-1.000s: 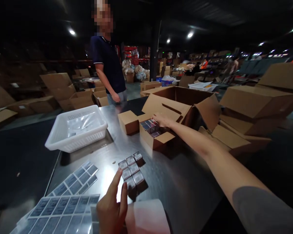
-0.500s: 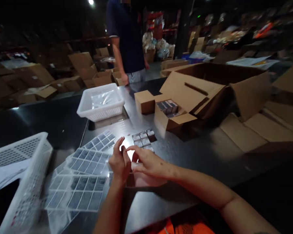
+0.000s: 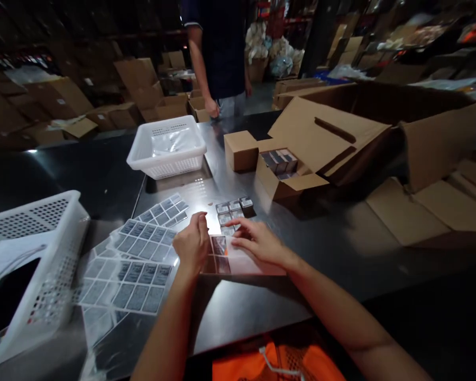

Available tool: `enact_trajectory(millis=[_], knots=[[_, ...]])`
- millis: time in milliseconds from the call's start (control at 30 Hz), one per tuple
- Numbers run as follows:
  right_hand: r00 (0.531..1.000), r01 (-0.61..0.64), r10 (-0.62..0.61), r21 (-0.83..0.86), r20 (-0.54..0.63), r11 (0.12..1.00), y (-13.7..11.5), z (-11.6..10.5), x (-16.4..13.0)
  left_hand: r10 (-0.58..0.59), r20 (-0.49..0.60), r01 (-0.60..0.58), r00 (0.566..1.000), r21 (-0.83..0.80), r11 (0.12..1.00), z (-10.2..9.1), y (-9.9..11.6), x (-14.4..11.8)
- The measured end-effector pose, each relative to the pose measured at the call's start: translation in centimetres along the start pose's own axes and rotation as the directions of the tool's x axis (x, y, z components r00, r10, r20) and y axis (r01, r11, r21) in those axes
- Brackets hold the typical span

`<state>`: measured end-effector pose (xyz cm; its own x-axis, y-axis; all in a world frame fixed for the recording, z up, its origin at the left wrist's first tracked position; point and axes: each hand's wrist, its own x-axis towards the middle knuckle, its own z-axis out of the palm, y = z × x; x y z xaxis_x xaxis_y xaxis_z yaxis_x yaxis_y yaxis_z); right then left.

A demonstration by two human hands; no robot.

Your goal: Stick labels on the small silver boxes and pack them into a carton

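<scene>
A shallow open box (image 3: 257, 266) with a pale pinkish inside lies in front of me, and a few dark small boxes (image 3: 219, 246) fill its left end. My left hand (image 3: 192, 244) is at that left end with its fingers curled together; what they hold, if anything, is hidden. Over the right part of the box reaches my right hand (image 3: 259, 242), fingers apart and stretched toward the left, holding nothing I can see. Just beyond it, several small labelled boxes (image 3: 223, 209) stand grouped on the metal table. Sheets of grey rectangular stickers (image 3: 143, 280) overlap left of my left hand.
A white basket (image 3: 166, 151) with clear plastic bags stands farther back; another basket (image 3: 77, 211) at left holds a phone (image 3: 14, 296) and paper. An open carton (image 3: 275, 185) of small boxes sits before a large cardboard box (image 3: 301, 121). A person (image 3: 222, 63) stands across the table.
My hands have moved apart, the right one shifting rightward with its fingers extended. The small boxes inside the shallow box now show between them. The whole view has tilted slightly downward.
</scene>
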<state>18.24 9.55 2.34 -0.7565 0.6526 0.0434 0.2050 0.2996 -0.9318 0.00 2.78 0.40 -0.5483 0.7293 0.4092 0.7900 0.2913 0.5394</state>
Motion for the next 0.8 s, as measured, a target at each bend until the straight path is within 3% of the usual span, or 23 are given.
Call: enact_trajectory(millis=[67,200,267,400,600,700,800], knots=[[0.999,0.001,0.000,-0.048,0.032,0.999,-0.1,-1.1,0.0,-0.016,0.022,0.014,1.000,0.098,0.995,0.1,-0.2,0.2],[0.996,0.092,-0.092,-0.261,0.012,0.961,-0.3,-1.9,-0.2,0.016,-0.009,-0.016,1.000,0.083,0.996,0.9,-0.5,-0.1],[0.989,0.136,-0.149,-0.287,-0.022,0.948,-0.3,-1.6,-0.3,0.054,-0.031,-0.052,0.998,0.058,0.997,1.2,-0.5,-0.4],[0.986,0.150,-0.160,-0.184,-0.040,0.971,0.1,-0.3,-0.3,0.178,-0.098,-0.181,0.979,-0.029,0.983,0.9,-0.2,-0.8],[0.998,0.017,-0.016,0.004,-0.053,1.000,-0.2,0.4,-0.7,0.276,-0.183,-0.301,0.943,-0.121,0.946,0.4,-0.4,-0.8],[0.998,0.001,-0.006,-0.071,-0.058,0.997,-0.6,0.5,-0.9,0.243,-0.170,-0.262,0.955,-0.099,0.960,0.6,-0.6,-0.8],[0.993,0.079,-0.096,-0.209,-0.073,0.975,-0.5,1.1,-1.0,0.123,-0.077,-0.119,0.989,0.049,0.992,0.7,-0.5,-0.7]])
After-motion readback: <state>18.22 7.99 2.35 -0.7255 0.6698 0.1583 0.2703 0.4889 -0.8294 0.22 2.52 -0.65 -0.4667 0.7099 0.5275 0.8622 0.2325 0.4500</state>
